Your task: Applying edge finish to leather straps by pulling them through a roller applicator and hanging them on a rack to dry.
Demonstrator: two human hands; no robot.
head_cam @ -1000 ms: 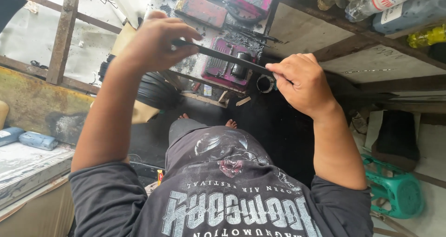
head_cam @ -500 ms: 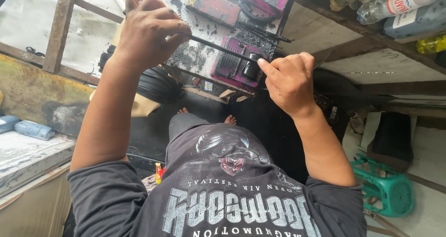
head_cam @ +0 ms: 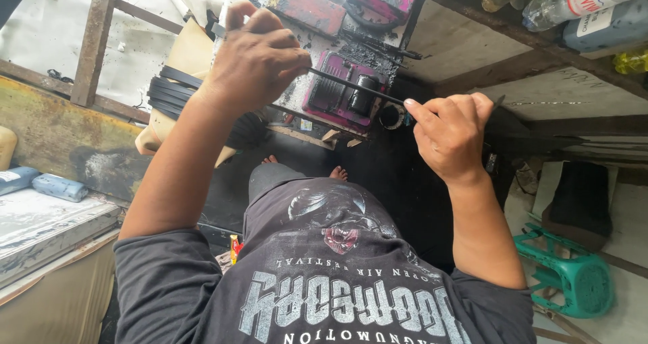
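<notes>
Left hand [head_cam: 253,61] & right hand [head_cam: 451,136] each pinch an end of thin black strip [head_cam: 356,86], stretched between them above pink tray [head_cam: 341,94]; keep tension even, grips firm, w/o twisting

A thin rod [head_cam: 358,88] spans between the left hand [head_cam: 256,61] and right hand [head_cam: 449,135]. A tray [head_cam: 337,94] lies beneath it. A stool [head_cam: 574,276] stands far right.
</notes>
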